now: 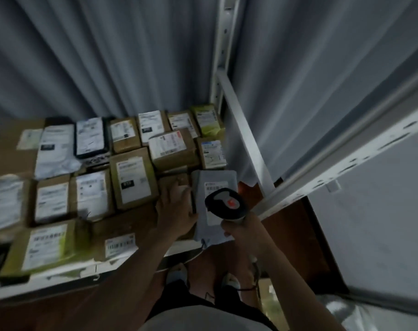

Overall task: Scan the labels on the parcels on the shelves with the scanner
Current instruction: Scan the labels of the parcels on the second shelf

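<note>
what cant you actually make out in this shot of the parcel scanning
Head view only:
- Print on every parcel label: blurred and too small to read.
- Grey parcel label: partly covered by the scanner.
- Left hand fingertips: blurred against the parcel's edge.
- Leftmost parcels: cut off by the frame edge.

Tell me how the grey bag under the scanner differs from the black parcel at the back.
The grey bag is pale, soft and wrinkled; the black parcel is dark and flat-edged. The grey bag lies at the shelf's front edge, overhanging it, with the left hand on it; the black parcel lies untouched further back. Both carry white labels facing up.
</note>
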